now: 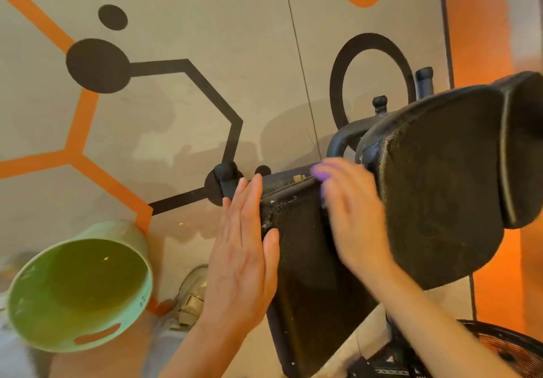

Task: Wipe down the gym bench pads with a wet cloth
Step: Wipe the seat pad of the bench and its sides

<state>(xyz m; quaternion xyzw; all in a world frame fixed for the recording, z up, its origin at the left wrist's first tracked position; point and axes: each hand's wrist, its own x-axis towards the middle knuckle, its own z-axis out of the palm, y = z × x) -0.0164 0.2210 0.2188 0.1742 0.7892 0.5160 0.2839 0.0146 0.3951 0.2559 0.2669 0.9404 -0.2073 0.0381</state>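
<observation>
Forearms, two, entering from the lower frame edge toward centre.

Left hand (244,248): fingers straight and together, flat against the left side of the seat pad (305,260), thumb lying on the pad's face. Holds nothing; steadies the pad.

Right hand (352,216): blurred, laid over a purple cloth (321,172) at the pad's upper edge, centre of frame. Only a fold of cloth shows past the fingers; whether they curl round it or press it flat cannot be told.

Seat pad: black, textured, worn and chipped along the upper left corner. Back pad (440,183): black, larger, right of centre, tilted, with a dusty sheen.

Step in hand, as judged: wiping the seat pad near its top edge. To do it well, brace with the flat left hand, bear down evenly on the cloth, run overlapping strokes along the pad, go gently over the chipped corner so the cloth does not snag, and work into the gap between the two pads. Back pad appears not yet wiped.

Bucket (79,286): pale green, lower left, holding water, within reach for rinsing.

Floor (176,113): grey, painted with orange and black hexagon lines, dots and a ring. Frame tubes (340,139), black, behind the pads. Shoe (192,295), lower centre. Fan grille (505,345), lower right corner.
</observation>
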